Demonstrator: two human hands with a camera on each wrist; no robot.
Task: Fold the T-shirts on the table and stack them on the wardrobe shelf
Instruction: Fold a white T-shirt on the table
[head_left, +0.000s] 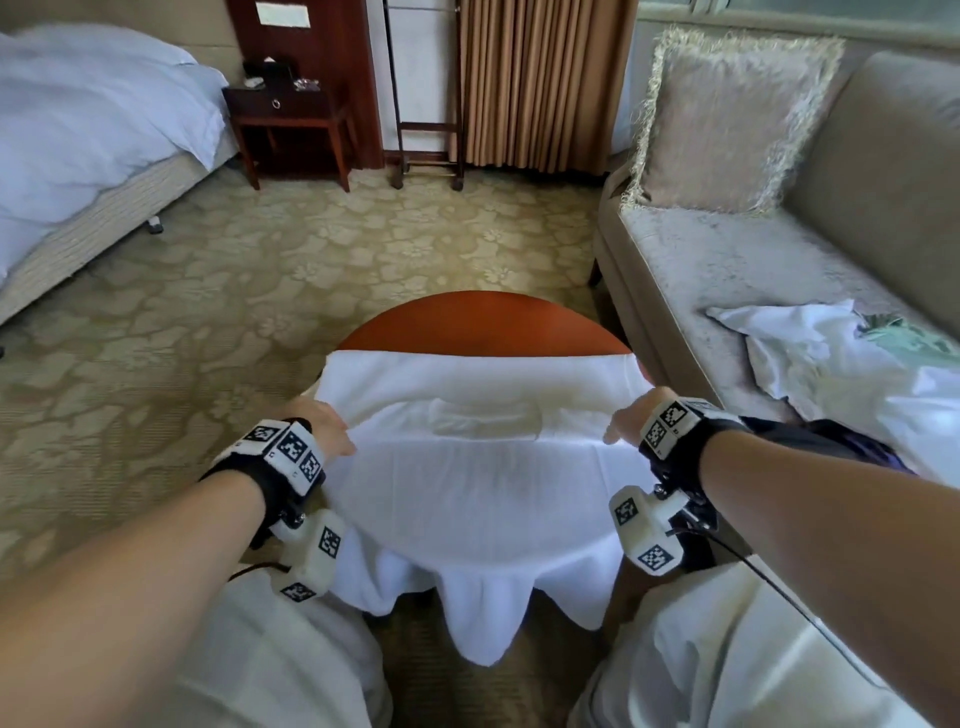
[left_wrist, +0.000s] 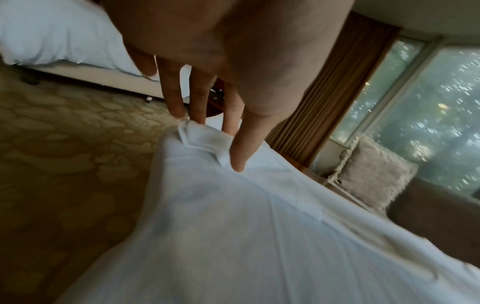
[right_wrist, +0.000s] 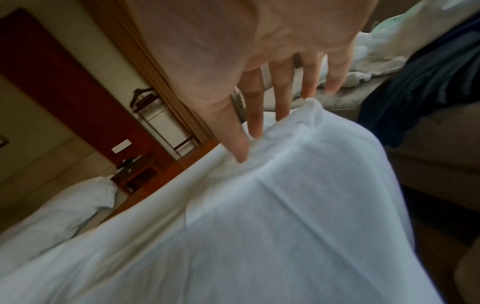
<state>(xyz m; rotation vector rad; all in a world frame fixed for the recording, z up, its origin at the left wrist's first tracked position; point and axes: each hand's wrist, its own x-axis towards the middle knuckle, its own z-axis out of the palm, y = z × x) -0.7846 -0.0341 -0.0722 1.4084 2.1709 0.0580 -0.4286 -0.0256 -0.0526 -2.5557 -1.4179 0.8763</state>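
Near edge of white T-shirt (head_left: 478, 499) drapes off round table (head_left: 488, 322) toward my knees. My left hand (head_left: 324, 428) & right hand (head_left: 631, 421) each pinch a side w/ thumb vs fingers, mid first fold I'd say. More shirts on sofa (head_left: 685, 260); nothing stacked yet, wardrobe out of view.

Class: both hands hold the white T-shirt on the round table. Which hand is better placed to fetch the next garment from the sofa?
Right. The right hand is nearest the sofa, where crumpled clothes lie; the left hand holds the T-shirt on the bed side.
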